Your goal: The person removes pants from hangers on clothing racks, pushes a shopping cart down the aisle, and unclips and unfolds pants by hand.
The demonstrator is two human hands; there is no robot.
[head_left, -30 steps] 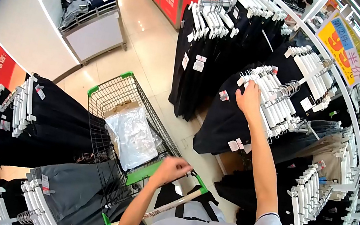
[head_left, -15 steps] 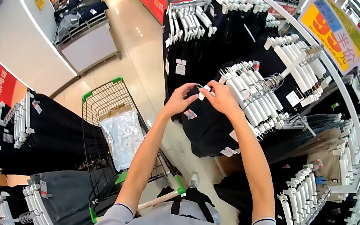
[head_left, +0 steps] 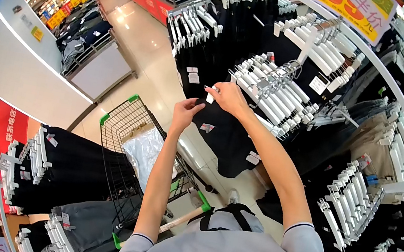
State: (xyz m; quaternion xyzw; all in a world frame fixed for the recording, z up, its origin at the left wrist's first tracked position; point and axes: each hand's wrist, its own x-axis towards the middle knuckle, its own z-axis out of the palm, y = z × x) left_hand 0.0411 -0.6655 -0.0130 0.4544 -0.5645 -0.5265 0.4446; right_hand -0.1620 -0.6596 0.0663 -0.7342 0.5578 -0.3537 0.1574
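My right hand (head_left: 229, 98) is closed around the white end clip of a clip hanger (head_left: 211, 97), at the left end of a row of hangers. Just below and to its left, my left hand (head_left: 184, 115) pinches the upper edge of black trousers (head_left: 226, 141) between thumb and fingers. The trousers hang down in front of me, with a white-and-red tag (head_left: 207, 127) on them. The clip's jaws are too small to make out.
White hangers (head_left: 278, 93) with dark trousers crowd the rack on the right. A metal rail (head_left: 381, 60) arches over them. The shopping cart (head_left: 128, 129) stands at my left, holding a plastic-wrapped package (head_left: 143, 153). More dark trousers (head_left: 75, 168) hang beyond the cart.
My hands have moved apart: the left is lower and to the left of the clip, while the right stays on it. The whole view has shifted slightly.
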